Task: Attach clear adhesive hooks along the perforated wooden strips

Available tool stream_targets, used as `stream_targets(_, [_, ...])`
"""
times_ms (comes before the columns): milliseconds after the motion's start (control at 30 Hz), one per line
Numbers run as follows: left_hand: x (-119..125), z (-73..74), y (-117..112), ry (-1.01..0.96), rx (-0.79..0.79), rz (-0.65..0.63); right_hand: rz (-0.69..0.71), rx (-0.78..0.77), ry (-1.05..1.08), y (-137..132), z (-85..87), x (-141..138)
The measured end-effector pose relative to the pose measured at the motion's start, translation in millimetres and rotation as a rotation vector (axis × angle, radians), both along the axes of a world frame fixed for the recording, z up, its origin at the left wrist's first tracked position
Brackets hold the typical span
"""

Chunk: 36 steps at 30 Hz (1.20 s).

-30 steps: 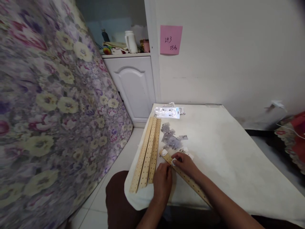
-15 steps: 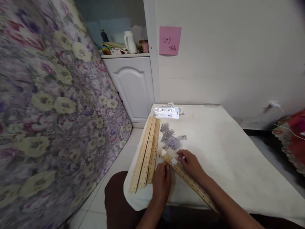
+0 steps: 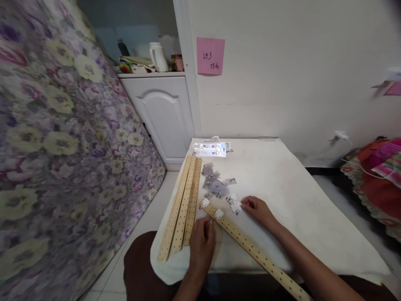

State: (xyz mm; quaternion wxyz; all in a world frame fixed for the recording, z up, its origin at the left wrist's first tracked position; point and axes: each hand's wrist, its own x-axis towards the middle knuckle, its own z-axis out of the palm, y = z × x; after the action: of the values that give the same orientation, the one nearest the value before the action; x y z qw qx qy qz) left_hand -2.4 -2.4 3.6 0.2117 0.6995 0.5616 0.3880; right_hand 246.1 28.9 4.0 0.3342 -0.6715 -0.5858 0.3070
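Your right hand (image 3: 256, 210) is at the white cards (image 3: 234, 205), apart from your left hand (image 3: 202, 240), curled by the drilled strip (image 3: 244, 241); can't tell if either's pinching anything. Strip overhangs the near edge of the counter (image 3: 282, 175), so I'd brace it and handle cards singly.

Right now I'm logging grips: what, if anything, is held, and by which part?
Cannot tell. The right hand is at the right edge of the white pile; the left hand, by the tagged strip, shows no clear grip.

4 perf. wood strips (image 3: 250, 246), 2 wht tags (image 3: 219, 214) on 1, 2 hands (image 3: 202, 241)
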Motion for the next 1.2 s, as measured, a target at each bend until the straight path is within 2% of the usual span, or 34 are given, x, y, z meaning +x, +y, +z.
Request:
stream_targets(233, [1,2.9,0,-0.003,-0.009,-0.007,-0.061,-0.045,0.023,6,-2.8,-1])
stream_targets(500, [1,4.9,0,-0.042,0.007,-0.019,-0.091,-0.111,0.228,-1,-0.1,10])
stream_targets(633, [0,7.7,-6,-0.059,0.006,-0.022,-0.047,-0.148,0.375,-11,10.0,7])
stream_targets(767, [3,6.3,-24,-0.063,-0.020,-0.085,0.044,-0.172,0.498,-22,16.7,-4])
stream_targets(967, [13,0.5,-47,-0.017,-0.035,-0.290,0.163,-0.223,0.566,-28,9.5,-25])
stream_targets(1200, [15,-0.8,-46,0.009,-0.044,-0.333,0.193,-0.223,0.553,-32,0.5,-31])
